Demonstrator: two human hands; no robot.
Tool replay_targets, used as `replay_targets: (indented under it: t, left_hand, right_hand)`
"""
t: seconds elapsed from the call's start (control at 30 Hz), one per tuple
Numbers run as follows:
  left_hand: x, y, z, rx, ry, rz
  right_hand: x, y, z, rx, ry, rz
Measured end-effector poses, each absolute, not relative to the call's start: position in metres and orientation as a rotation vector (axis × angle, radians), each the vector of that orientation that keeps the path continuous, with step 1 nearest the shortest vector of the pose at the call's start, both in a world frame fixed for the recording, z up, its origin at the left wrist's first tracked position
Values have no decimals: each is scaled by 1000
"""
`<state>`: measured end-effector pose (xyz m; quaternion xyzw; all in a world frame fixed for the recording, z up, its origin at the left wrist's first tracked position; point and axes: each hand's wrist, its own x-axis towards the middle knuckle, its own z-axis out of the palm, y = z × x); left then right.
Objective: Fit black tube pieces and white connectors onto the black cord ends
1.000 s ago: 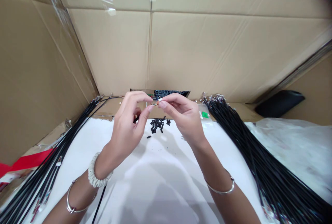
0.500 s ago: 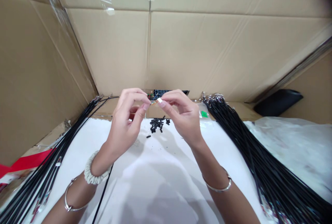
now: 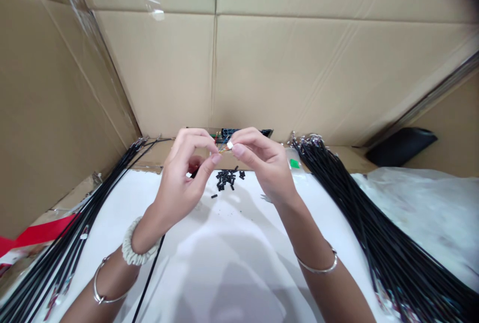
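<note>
White-and-brass fitting [image 3: 226, 147], tiny and hard to make out, is pinched in mid-air between the close-together hands: left hand [image 3: 182, 178], right hand [image 3: 263, 163]. Below, short black tubes [image 3: 226, 179] lie heaped on a white sheet [image 3: 232, 273] covering the bench. Two bundles of black cords with metal clasps flank it: left bundle [image 3: 75, 233], right bundle [image 3: 359, 213]. Corrugated cardboard walls [image 3: 157, 73] rise behind; no writing is readable.

A small-parts piecework spot, workshop-like: black cord bundles [image 3: 355, 213] either side of the fingers [image 3: 239, 150], cardboard sheeting [image 3: 299, 78] beyond them (loose black tubes [image 3: 226, 179] just below).
</note>
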<state>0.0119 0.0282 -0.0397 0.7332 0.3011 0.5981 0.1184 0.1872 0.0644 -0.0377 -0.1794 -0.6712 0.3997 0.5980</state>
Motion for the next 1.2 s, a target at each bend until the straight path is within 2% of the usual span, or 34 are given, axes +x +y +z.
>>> replay_targets:
  t: [0.17,0.3,0.77,0.83,1.03,1.2]
  left_hand:
    - [13,27,-41,2255,848,1765]
    - [14,28,-42,2381,844,1812]
    - [17,34,-50,2386,704,1895]
    - [17,34,-50,2384,719,1887]
    - [18,34,-50,2366,735,1879]
    - [19,34,-50,2284,721,1857]
  right_hand:
    - [188,68,-39,-344,-1491,1110]
    - [189,68,-39,-337,-1503,1043]
    - [201,45,-23,-507,-1794,-80]
    - [199,43,-22,-532,-1778,-22]
    - [191,46,-24,-586,-1655,617]
    - [195,49,-25,-616,-1663,740]
